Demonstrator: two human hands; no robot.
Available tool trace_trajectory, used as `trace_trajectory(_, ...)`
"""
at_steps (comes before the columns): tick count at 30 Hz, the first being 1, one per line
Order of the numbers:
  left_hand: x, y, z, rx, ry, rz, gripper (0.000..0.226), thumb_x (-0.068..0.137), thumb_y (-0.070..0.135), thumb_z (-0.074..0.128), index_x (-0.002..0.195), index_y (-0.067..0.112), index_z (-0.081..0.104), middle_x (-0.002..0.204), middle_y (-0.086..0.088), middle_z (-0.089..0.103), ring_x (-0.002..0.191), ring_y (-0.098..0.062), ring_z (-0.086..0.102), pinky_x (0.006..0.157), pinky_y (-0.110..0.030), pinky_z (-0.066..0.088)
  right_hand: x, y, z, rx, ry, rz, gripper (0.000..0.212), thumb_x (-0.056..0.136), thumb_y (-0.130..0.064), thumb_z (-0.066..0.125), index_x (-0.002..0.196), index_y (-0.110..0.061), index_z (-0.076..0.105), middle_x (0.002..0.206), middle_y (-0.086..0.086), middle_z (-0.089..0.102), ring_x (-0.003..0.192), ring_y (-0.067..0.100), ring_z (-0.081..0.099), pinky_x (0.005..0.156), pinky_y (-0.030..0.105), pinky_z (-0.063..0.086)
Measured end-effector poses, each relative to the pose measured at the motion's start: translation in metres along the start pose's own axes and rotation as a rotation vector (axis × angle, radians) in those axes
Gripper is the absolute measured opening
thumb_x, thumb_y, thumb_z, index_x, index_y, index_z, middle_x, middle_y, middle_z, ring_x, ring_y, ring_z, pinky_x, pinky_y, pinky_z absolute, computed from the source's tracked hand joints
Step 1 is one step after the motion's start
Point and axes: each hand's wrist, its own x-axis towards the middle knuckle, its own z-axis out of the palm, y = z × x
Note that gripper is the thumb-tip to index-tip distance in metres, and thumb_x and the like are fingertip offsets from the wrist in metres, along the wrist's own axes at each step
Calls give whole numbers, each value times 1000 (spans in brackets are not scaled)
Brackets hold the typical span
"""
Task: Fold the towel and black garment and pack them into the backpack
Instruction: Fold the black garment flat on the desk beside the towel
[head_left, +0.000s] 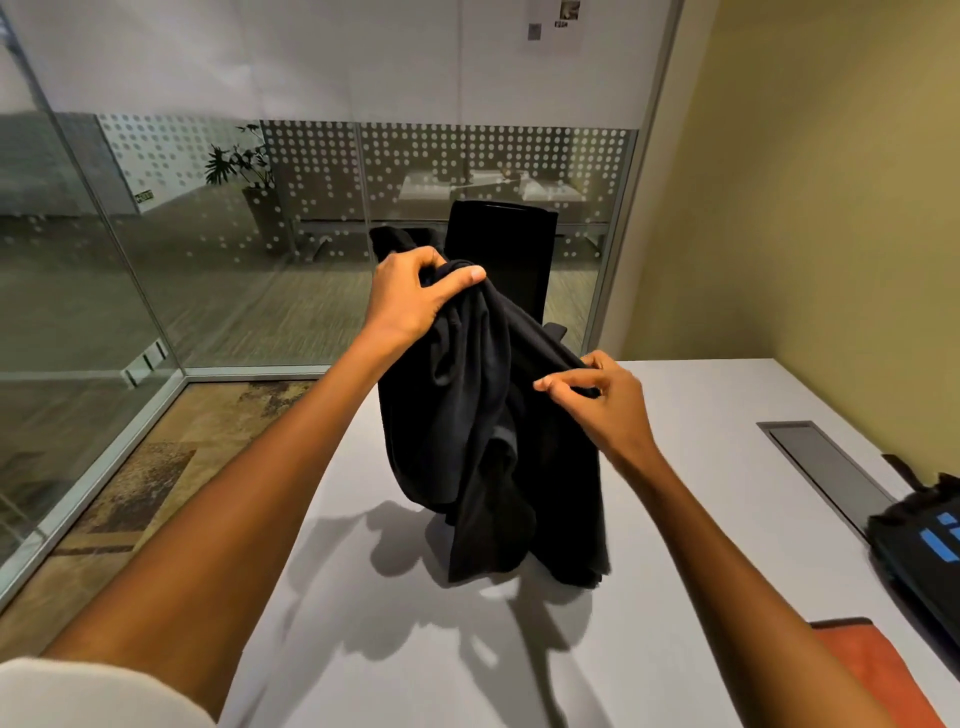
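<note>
Over the white desk (363, 649), the black garment (493, 441) hangs long axis vertical, hem touching the surface, gripped by left hand (410, 296) and pinched by right hand (602, 400).

There is a single view, a wide-angle camera at head height that looks forward and steeply down along both outstretched forearms onto the pale bench (363, 597). It sits close, so the arms run in from the bottom corners, the left hand (410, 296) and right hand (608, 400) fall near the middle, and straight lines bow toward the edges. Facing forward, it takes in the glass partition (156, 249) and a black chair back (501, 244) beyond the bench's far edge, with the yellow wall (831, 208) along the right side.
</note>
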Motion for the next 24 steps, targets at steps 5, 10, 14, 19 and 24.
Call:
trace_trajectory(5, 0, 10, 8, -3, 6, 40, 42, 76, 45, 72, 61, 12, 52, 53, 7, 41, 47, -3, 37, 48, -18, 29, -1, -14, 12, -302, -292, 127, 41, 71, -65, 65, 91, -31, 73, 112, -8, 59, 119, 21, 49, 105, 56, 29)
trace_trajectory(10, -6, 10, 22, 23, -6, 59, 45, 73, 47, 74, 59, 10, 52, 51, 9, 43, 53, -2, 40, 54, -21, 29, -14, -10, 41, -122, -135, 153, 25, 71, -55, 73, 76, -32, 66, 86, -8, 50, 96, 21, 57, 92, 54, 45)
trace_trajectory(14, -9, 6, 22, 29, 31, 6, 45, 73, 48, 74, 60, 10, 55, 53, 8, 45, 60, -7, 43, 54, -22, 30, -20, -6, 49, -143, -113, 162, 19, 80, -45, 69, 84, -27, 67, 93, -5, 51, 96, 22, 57, 93, 54, 44)
trace_trajectory(19, -14, 16, 24, 10, 18, 33, 45, 73, 48, 74, 60, 9, 54, 54, 8, 46, 63, -8, 43, 55, -23, 31, -26, -2, 56, -293, -292, 201, 30, 86, -51, 59, 105, -28, 63, 116, 2, 48, 113, 25, 50, 101, 52, 30)
trace_trajectory(24, -7, -2, 1, 101, 109, -41, 41, 75, 46, 73, 59, 16, 50, 57, 7, 46, 70, -17, 46, 61, -27, 28, -29, 6, 37, 124, -109, 173, 30, 95, -22, 52, 66, -26, 48, 79, -6, 48, 77, 12, 50, 75, 26, 39)
